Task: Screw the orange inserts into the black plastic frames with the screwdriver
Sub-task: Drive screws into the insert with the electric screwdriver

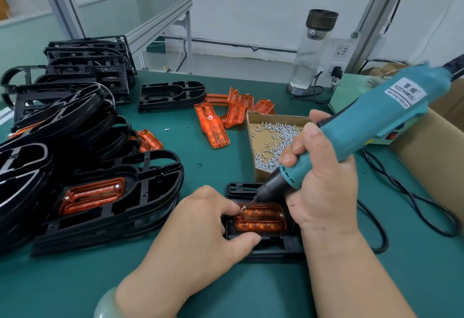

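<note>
At the near middle of the table (62,280), my right hand (324,187) is clenched round the one screwdriver (371,122); my left hand (200,225) pinches one orange insert (261,220), seated in its black frame (276,247). Many screws (273,139) lie in one box (276,116).

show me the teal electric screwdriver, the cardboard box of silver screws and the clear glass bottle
teal electric screwdriver (364,127): head view, mid body
cardboard box of silver screws (273,117): head view, back rim
clear glass bottle (310,59): head view, glass wall
</note>
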